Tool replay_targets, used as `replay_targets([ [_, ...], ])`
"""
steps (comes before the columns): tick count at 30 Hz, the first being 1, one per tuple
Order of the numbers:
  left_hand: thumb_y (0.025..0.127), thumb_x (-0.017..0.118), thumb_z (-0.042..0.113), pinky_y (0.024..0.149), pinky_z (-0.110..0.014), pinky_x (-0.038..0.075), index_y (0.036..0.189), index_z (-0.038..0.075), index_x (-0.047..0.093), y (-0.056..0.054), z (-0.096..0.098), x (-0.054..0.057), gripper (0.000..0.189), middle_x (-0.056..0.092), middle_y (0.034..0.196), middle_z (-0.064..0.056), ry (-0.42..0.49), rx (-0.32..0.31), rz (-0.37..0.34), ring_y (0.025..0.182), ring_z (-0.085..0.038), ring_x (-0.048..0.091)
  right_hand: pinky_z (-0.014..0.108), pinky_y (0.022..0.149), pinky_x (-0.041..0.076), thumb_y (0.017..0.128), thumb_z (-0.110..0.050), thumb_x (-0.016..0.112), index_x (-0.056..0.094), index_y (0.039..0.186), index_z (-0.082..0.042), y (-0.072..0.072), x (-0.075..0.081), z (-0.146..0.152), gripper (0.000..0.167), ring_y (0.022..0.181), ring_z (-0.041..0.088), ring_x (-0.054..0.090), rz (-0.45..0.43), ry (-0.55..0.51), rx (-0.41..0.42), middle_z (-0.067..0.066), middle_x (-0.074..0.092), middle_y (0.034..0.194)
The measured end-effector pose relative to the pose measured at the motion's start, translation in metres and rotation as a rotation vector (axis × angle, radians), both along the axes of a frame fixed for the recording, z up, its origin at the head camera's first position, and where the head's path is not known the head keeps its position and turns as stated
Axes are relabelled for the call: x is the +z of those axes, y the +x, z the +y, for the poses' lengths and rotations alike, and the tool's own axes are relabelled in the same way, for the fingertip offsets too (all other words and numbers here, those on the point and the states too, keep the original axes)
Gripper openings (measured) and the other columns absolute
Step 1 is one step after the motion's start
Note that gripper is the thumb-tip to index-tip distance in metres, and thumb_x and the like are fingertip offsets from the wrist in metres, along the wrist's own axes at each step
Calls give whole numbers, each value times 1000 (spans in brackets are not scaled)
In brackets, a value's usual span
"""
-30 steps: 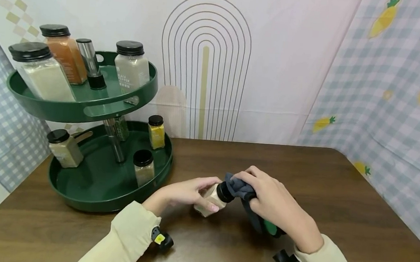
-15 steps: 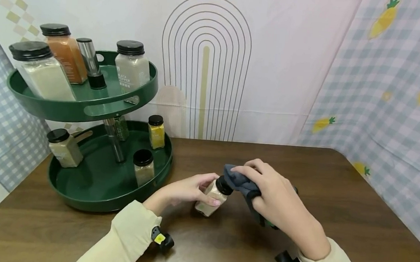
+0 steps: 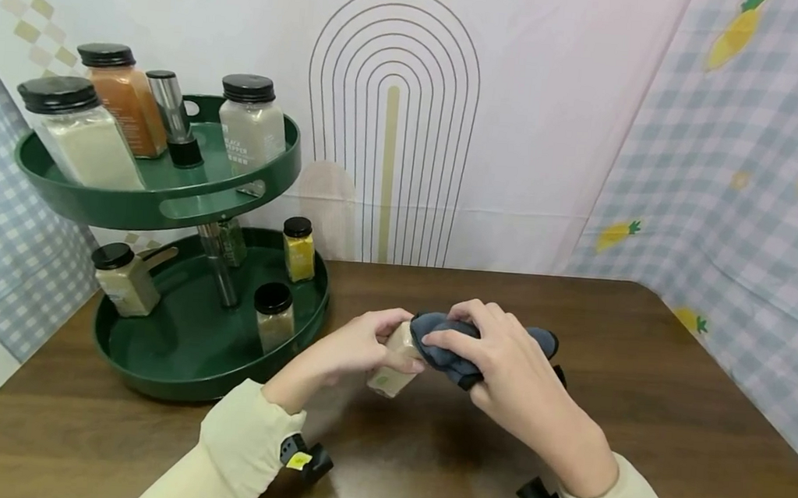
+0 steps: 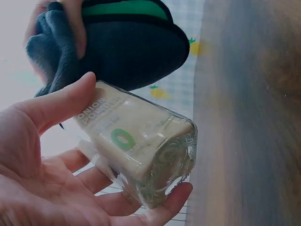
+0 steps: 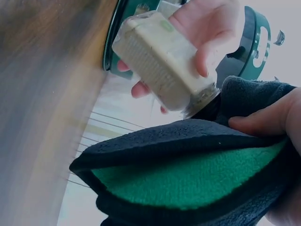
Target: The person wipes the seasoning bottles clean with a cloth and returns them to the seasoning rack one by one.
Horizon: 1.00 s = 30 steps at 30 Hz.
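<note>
We see left hand (image 3: 352,351) grip tilted onion powder jar (image 4: 136,132), likely for steadiness; right hand (image 3: 511,359) clamped on bunched green-lined cloth (image 4: 129,54) at lid (image 5: 210,109), likely for close contact.

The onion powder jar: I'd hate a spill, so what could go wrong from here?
The tilted jar could slip from the left hand and drop onto the table. The dark cloth in the right hand covers much of the lid, so twisting might loosen it. The lower green tray appears close to the left sleeve; a bump might jolt it.
</note>
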<state>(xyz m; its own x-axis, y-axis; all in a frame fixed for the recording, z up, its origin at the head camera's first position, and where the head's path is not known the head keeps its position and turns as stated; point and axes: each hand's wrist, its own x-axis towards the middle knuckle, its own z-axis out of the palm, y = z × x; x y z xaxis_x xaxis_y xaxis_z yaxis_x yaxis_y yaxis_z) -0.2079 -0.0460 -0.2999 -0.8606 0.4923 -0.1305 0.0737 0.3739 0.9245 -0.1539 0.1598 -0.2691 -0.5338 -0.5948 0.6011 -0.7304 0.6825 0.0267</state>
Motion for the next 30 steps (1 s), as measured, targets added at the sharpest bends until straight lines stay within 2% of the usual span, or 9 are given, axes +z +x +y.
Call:
replay_targets([
  [6,78,74,22,76,-37,49,124,17,53,-2,-2,1,51,61,110,-8,20,1,-73,95,-23,57,39,75,44,58,19,60,68,97,-24,-1,3,8,59,90,22,54,-53,18,-49,4,56,104],
  [10,80,72,20,74,-36,49,126,16,50,-3,-5,3,51,60,111,-10,72,-8,-99,95,-23,57,40,75,45,62,17,63,69,97,-22,-6,3,15,53,87,24,53,-96,57,-115,5,56,103],
  [14,80,72,16,77,-37,49,124,16,52,-2,-6,6,48,61,110,-10,95,-41,-81,97,-22,57,42,73,46,68,10,67,70,101,-19,-10,4,21,45,85,27,53,-133,112,-222,7,56,102],
  [16,78,73,15,78,-35,48,122,17,53,-1,-6,8,48,62,109,-9,76,-49,-44,97,-21,56,43,72,46,67,11,66,68,104,-17,-10,5,24,47,86,28,54,-131,85,-244,8,56,102],
  [18,76,75,13,79,-33,46,120,16,55,0,-5,8,48,62,107,-8,53,-52,7,97,-20,55,43,72,47,65,12,64,67,107,-18,-9,8,24,51,90,27,55,-109,8,-214,6,56,105],
  [21,73,77,12,78,-32,43,116,17,57,1,-3,7,48,62,103,-6,21,-41,78,95,-20,54,41,76,49,63,16,57,65,111,-19,-6,10,20,60,99,23,55,-84,-111,-62,4,55,110],
  [23,72,78,12,79,-33,42,114,19,58,2,-3,7,48,61,103,-4,1,-42,115,94,-20,53,38,78,50,63,16,54,63,114,-20,-3,9,15,64,103,20,55,-89,-136,45,3,54,114],
  [25,71,79,13,78,-34,43,112,22,58,3,-2,8,47,61,101,-2,-29,-42,165,93,-20,54,38,79,49,61,18,52,62,116,-21,-1,7,9,68,103,20,54,-97,-120,101,4,54,115],
  [30,70,81,15,78,-32,44,109,21,58,7,-1,7,46,62,98,0,-103,-56,282,89,-17,55,37,71,49,58,21,52,63,113,-22,1,-1,2,71,95,22,57,-65,-86,32,3,56,112],
])
